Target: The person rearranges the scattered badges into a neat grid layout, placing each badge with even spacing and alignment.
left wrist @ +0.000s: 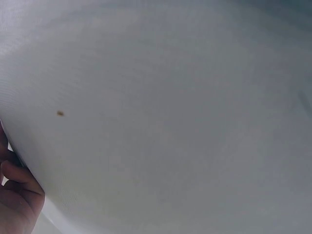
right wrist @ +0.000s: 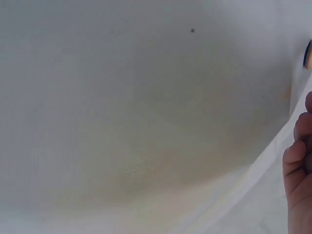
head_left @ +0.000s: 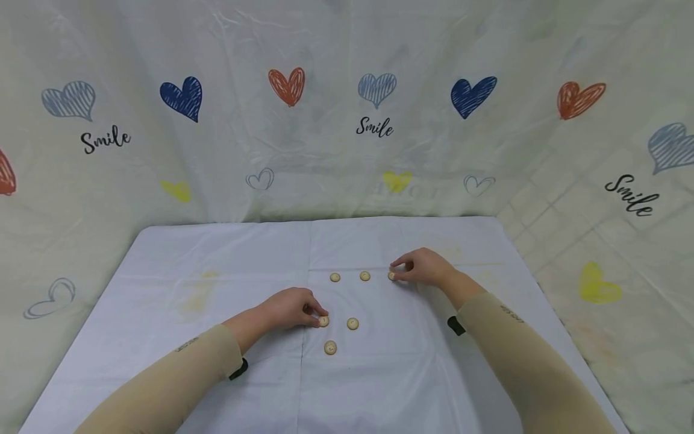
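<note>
Several round, pale wooden buttons with holes lie on the white cloth in the head view. My left hand [head_left: 293, 308] pinches one button [head_left: 323, 321] between thumb and fingertips, low over the cloth. Farther back on the right, my right hand [head_left: 425, 266] holds another button [head_left: 391, 275] at its thumb and index fingertips; the hand covers part of it. Close to the left hand are a button [head_left: 353, 323] on its right and one [head_left: 330, 348] in front. Two more, a button [head_left: 335, 277] and a button [head_left: 365, 275], line up left of the right hand.
A white cloth [head_left: 244, 253] with creases and yellowish stains covers the table. Behind it hangs a pale curtain [head_left: 325, 150] printed with hearts and "Smile". Both wrist views show mostly cloth, with some curled fingers [right wrist: 295, 156] at the right wrist view's edge.
</note>
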Motion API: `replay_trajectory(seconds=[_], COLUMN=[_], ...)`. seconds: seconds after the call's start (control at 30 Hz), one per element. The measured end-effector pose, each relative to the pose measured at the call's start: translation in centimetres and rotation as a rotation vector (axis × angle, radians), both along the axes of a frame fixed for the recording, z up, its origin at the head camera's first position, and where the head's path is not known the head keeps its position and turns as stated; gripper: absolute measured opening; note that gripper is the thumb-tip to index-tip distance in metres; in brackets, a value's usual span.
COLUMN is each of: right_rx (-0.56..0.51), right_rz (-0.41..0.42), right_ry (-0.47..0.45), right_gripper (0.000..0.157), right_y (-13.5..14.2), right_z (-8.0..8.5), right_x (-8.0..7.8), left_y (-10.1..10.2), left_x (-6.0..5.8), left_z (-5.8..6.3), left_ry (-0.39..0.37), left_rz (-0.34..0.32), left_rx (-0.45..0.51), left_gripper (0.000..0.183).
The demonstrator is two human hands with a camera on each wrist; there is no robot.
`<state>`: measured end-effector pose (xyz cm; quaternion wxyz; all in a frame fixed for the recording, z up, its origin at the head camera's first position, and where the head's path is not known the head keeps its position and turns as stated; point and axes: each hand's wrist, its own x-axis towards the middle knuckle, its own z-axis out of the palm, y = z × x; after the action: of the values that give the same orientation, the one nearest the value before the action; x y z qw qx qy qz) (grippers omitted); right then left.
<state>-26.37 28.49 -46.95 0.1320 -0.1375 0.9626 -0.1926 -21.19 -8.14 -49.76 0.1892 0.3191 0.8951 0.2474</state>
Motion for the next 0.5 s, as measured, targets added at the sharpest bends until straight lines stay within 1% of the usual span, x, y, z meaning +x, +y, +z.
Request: replay_trajectory(seconds=[0.13,0.3,0.4,0.5], right_rx=[-0.020,-0.048,-0.081,-0.114], right_rz=[-0.007,-0.010,0.006,0.042], right_ry=[-0.013,-0.034,-0.061,-0.094], right_gripper=[0.039,0.036,0.034,0.033], right_y=[0.1,0.0,-0.4,-1.0], right_z=[0.2,0.4,0.6,0.8], right_x=[0.1,0.3,0.6,1.1], left_y=[0.0,0.0,0.0,0.0], left_x=[0.0,0.3,0.4,0.4], left_z=[-0.1,0.4,0.6,0.7], left_ry=[-0.004,-0.004,-0.006,-0.009], left_rz=[0.004,0.009,0.010,0.007], left_rx=[0.003,0.005,0.006,0.009], left_gripper=[0.021,0.021,0.021,0.021])
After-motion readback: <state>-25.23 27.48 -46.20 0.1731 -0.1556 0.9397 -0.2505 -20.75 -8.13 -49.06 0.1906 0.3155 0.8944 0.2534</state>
